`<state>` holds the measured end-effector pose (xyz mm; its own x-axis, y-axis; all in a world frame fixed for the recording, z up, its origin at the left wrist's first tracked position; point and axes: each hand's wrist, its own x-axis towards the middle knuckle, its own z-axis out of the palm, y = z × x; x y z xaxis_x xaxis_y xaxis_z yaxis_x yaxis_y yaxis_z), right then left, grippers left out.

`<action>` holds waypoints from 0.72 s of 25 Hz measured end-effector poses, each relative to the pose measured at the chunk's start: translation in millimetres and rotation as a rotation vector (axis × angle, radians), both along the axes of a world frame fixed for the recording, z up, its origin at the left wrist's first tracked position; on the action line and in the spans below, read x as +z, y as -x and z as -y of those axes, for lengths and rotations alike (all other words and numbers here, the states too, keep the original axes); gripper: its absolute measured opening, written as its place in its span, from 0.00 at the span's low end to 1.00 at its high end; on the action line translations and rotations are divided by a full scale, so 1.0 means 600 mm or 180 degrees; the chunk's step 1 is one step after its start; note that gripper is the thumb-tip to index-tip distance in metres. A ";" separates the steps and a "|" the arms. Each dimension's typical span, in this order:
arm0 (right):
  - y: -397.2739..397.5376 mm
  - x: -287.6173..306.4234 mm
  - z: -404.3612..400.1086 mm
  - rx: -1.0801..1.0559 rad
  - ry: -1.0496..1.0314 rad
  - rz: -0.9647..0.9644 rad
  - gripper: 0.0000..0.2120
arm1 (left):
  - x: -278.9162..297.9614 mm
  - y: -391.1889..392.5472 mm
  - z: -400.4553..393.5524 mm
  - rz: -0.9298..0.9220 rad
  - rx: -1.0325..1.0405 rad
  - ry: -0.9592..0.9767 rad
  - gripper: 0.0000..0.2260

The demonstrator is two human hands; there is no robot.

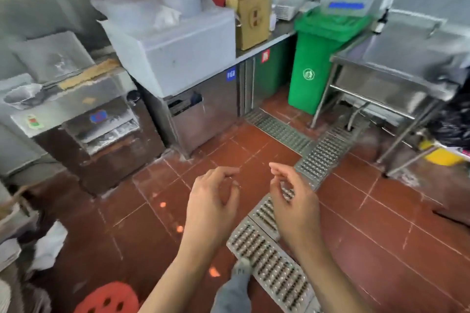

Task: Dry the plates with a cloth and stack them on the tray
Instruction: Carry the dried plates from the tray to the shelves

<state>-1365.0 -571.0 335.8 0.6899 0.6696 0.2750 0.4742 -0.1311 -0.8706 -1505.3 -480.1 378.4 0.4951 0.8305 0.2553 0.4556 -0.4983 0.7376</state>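
My left hand [212,207] and my right hand [295,207] hang side by side in front of me over the red tiled floor. Both are empty, with the fingers loosely curled and apart. No plate, cloth or tray shows clearly in this view. A white crumpled cloth or paper [50,244] lies low at the left edge; I cannot tell which it is.
A metal drain grate [274,262] runs across the floor beneath my hands. A steel counter unit [203,109] with a white foam box [175,53] stands ahead. A green bin [318,58] and a steel sink stand [396,79] are at right. A red stool [109,298] is near my left leg.
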 end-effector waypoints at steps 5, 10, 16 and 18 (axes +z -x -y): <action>-0.189 -0.003 -0.036 -0.0751 -0.0008 0.0044 0.17 | -0.004 -0.227 -0.090 -0.0045 -0.0657 0.0133 0.10; -0.376 -0.003 -0.077 -0.1393 -0.0046 0.0023 0.20 | 0.004 -0.452 -0.174 0.0008 -0.1223 0.0173 0.10; -0.554 -0.009 -0.053 -0.2071 -0.0207 -0.0218 0.22 | 0.001 -0.686 -0.179 -0.0011 -0.1987 0.0324 0.10; -0.618 -0.009 -0.042 -0.2193 -0.0225 -0.0167 0.21 | -0.002 -0.765 -0.168 -0.0057 -0.2187 0.0307 0.09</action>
<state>-994.0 -545.6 330.3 0.9650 0.0558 0.2563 0.2601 -0.3294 -0.9076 -1046.5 -379.0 377.0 0.9203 0.3457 0.1831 0.0726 -0.6109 0.7884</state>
